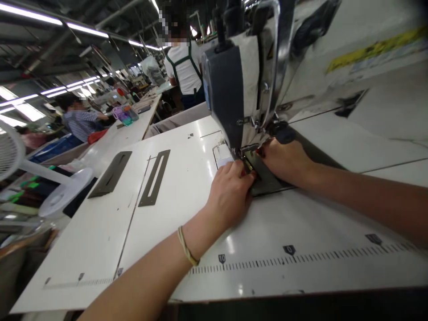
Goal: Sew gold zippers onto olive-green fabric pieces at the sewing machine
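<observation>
Under the head of a sewing machine (225, 89) lies a dark olive fabric piece (267, 182) on the white table. My left hand (231, 189) presses on its left edge beside the presser foot, fingers curled and closed. Across from it, my right hand (289, 161) grips the fabric just right of the needle area, with its fingertips partly hidden by the machine. Between the hands shows a narrow gold-coloured strip (248, 164), too small to make out fully. More olive fabric (314, 149) extends behind my right wrist.
Left on the table lie a slotted olive template (154, 178) and a folded olive fabric piece (111, 174). A ruler scale (254, 264) runs along the front edge. A white fan (63, 191) stands at the left. A person (183, 67) stands behind; another person (80, 120) sits farther left.
</observation>
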Demonstrator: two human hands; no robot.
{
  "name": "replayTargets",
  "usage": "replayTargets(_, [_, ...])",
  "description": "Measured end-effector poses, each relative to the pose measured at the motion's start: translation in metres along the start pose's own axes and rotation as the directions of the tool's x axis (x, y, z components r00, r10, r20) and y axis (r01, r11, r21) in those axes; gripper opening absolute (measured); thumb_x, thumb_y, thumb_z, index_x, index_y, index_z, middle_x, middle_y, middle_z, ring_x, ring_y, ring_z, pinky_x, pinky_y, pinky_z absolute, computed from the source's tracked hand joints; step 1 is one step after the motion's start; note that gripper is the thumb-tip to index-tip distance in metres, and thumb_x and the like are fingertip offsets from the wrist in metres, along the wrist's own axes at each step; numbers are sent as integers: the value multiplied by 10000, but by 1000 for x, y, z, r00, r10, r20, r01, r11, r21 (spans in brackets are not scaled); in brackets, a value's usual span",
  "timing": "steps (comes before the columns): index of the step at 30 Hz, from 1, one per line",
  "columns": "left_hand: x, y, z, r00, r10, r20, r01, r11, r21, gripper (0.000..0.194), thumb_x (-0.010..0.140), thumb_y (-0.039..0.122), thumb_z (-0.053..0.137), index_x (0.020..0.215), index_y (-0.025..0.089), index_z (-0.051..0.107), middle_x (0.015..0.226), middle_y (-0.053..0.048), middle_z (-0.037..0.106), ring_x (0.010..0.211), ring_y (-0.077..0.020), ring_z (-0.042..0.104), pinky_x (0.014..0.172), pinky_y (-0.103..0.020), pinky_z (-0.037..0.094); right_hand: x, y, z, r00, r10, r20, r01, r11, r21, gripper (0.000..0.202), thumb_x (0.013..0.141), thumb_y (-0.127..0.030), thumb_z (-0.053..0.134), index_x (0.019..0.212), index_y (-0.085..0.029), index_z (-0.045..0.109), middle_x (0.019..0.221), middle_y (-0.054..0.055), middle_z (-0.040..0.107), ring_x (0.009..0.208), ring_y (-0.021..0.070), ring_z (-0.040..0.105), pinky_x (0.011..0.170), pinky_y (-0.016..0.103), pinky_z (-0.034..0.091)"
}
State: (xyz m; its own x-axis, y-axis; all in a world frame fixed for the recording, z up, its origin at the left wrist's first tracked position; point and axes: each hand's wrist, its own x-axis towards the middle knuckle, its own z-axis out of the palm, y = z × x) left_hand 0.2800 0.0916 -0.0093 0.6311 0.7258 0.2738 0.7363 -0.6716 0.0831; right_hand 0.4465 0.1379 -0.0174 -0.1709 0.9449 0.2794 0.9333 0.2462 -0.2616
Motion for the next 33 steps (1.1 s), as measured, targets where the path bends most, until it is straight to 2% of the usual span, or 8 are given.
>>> replayTargets(5, [-5, -2, 2, 999, -9, -38, 8, 999, -45, 258, 797, 148, 551, 1032, 152, 657, 995, -83, 519, 932, -243, 504, 808, -409, 486, -2, -1, -1, 1000, 2, 14, -2, 1000, -29, 270, 933, -255, 443, 875, -84, 644, 814, 101, 649, 754, 206, 645, 691, 384, 519])
replayTargets(8, [-13, -3, 1, 992, -73, -103, 58, 988, -140, 343, 784, 160, 580, 1123, 142, 629, 1060, -99, 559, 965, -248, 538, 842, -422, 503, -23, 4, -7, 980, -198, -17, 199, 978, 57, 182, 854, -173, 511, 881, -114, 681, 923, 125, 674, 871, 229, 651, 781, 360, 521])
replayTargets(9, [-15, -3, 1, 987, -100, -128, 76, 981, -180, 355, 783, 141, 577, 1134, 134, 622, 1086, -101, 579, 979, -241, 555, 861, -411, 509, -33, 7, -8, 952, -303, -43, 306, 947, 94, 173, 828, -164, 543, 920, -147, 688, 1014, 107, 672, 965, 225, 629, 855, 353, 506])
replayTargets(11, [-19, -4, 2, 979, -124, -163, 82, 967, -240, 327, 792, 80, 542, 1100, 134, 635, 1101, -88, 628, 994, -210, 594, 892, -368, 518, -51, 14, -6, 841, -517, -163, 539, 826, 164, 251, 865, -190, 508, 1057, -162, 667, 1101, 108, 658, 1062, 234, 594, 932, 407, 484])
replayTargets(13, [-19, -4, 2, 980, -103, -172, 58, 967, -247, 303, 807, 34, 504, 1036, 160, 658, 1079, -57, 670, 984, -181, 626, 898, -337, 527, -64, 19, -1, 784, -571, -241, 613, 772, 166, 296, 903, -206, 465, 1142, -171, 634, 1107, 102, 664, 1080, 229, 592, 956, 443, 477])
replayTargets(17, [-18, -2, 3, 985, -14, -172, -13, 988, -155, 264, 839, 51, 516, 1026, 177, 654, 1078, -52, 688, 980, -177, 650, 931, -356, 521, -67, 19, 5, 767, -578, -279, 624, 772, 118, 327, 885, -130, 443, 1144, -167, 639, 1083, 104, 679, 1050, 216, 618, 944, 424, 497])
replayTargets(22, [-18, -1, 2, 980, 72, -186, -86, 994, -65, 215, 869, 73, 496, 992, 163, 648, 1052, -71, 690, 967, -198, 655, 949, -391, 508, -59, 11, -6, 736, -623, -266, 658, 750, 63, 374, 854, -58, 414, 1131, -154, 646, 1066, 112, 686, 1029, 198, 633, 930, 376, 509])
replayTargets(33, [-14, 3, -1, 986, 84, -144, -82, 996, 23, 156, 899, 100, 487, 962, 115, 629, 1022, -93, 676, 955, -211, 643, 898, -357, 529, -59, 12, -2, 719, -624, -307, 657, 753, 8, 366, 870, -64, 359, 1076, -103, 659, 1020, 141, 695, 980, 210, 655, 892, 371, 527])
